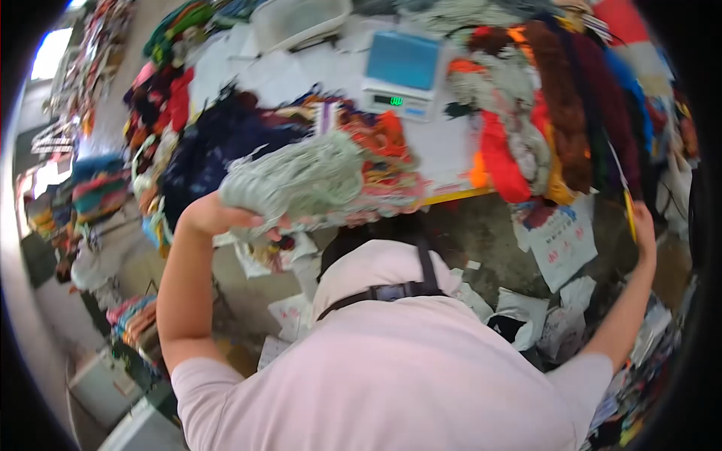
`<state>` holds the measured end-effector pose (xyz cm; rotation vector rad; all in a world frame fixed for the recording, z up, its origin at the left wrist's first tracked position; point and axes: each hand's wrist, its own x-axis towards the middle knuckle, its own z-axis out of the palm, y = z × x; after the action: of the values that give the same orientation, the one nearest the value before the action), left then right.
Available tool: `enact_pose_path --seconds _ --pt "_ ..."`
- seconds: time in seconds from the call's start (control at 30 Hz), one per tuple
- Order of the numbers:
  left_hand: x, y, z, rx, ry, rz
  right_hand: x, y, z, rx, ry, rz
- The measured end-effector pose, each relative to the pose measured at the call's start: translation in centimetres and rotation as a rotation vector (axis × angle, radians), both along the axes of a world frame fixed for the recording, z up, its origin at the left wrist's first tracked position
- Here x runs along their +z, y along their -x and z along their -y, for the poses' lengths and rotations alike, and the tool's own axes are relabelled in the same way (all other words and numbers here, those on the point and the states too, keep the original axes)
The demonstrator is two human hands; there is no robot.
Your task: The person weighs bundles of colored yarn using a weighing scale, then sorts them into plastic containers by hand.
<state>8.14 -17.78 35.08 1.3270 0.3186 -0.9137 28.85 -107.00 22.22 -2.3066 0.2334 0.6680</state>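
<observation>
My left hand (229, 218) is closed around the lower left side of a pale green hank of yarn (301, 177). The hank is raised over the front of the table, before dark blue and orange yarn. Far to the right, my right hand (644, 231) grips a thin tool (630, 214) with a yellow handle and a narrow pale upper part. Its exact kind is not clear. The tool points up beside hanging dark purple yarn (613, 128). A digital scale (402, 71) with a blue-topped pan and lit green digits stands mid-table.
A white plastic tub (297, 22) sits at the back of the table. Dark blue yarn (218, 146) is heaped at left; red, grey and brown hanks (560, 105) hang over the right edge. White bags with writing (560, 244) hang and lie below. Shelves of folded textiles (98, 184) stand at left.
</observation>
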Motion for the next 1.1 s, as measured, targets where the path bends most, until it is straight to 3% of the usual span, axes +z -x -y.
enact_pose_path --seconds 0.03,0.07,0.13,0.17,0.2,0.3,0.4,0.5,0.63,0.67,0.83,1.0,1.07,1.1 --pt "-0.4 0.8 -0.4 0.037 0.039 -0.047 1.9 2.7 -2.8 0.084 0.002 0.077" --pt "-0.9 1.4 -1.0 0.073 0.084 -0.088 3.5 5.0 -6.0 -0.028 0.016 -0.012" --pt "-2.7 3.0 -3.0 0.019 0.167 -0.128 2.3 8.8 -8.4 -0.230 -0.221 -0.148" --pt "-2.6 3.4 -3.1 0.032 0.145 -0.177 2.1 12.0 -15.5 -0.210 -0.369 0.167" --pt "-2.9 3.7 -3.7 0.006 0.079 -0.223 2.5 13.2 -20.0 0.092 -0.314 0.147" --pt "-2.4 4.3 -4.4 0.006 -0.085 -0.245 0.0 18.7 -35.8 0.056 -0.524 -0.047" --pt "-1.3 4.7 -5.3 0.211 -0.301 -0.231 0.7 19.9 -51.1 0.519 -0.829 -0.454" --pt "-0.2 5.0 -8.0 0.252 -0.413 -0.216 -1.5 22.2 -60.4 0.828 -1.031 -0.524" --pt "1.5 4.8 -10.6 0.174 -0.574 -0.097 -3.3 25.3 -68.0 0.933 -1.091 -0.492" --pt "2.0 4.8 -11.2 0.162 -0.599 -0.081 -3.3 25.7 -69.5 0.914 -1.059 -0.666" --pt "4.2 5.8 -12.2 0.123 -0.665 0.007 -1.6 27.4 -75.2 0.791 -1.205 -0.883" --pt "6.8 7.4 -11.9 -0.057 -0.727 0.011 1.2 26.8 -80.7 0.760 -1.390 -0.714" --pt "6.9 9.3 -11.5 -0.070 -0.698 0.374 0.9 26.3 -81.7 0.874 -1.418 -0.460" --pt "9.0 9.2 -10.3 -0.066 -0.756 0.324 2.2 25.5 -81.7 0.932 -1.391 -0.404"
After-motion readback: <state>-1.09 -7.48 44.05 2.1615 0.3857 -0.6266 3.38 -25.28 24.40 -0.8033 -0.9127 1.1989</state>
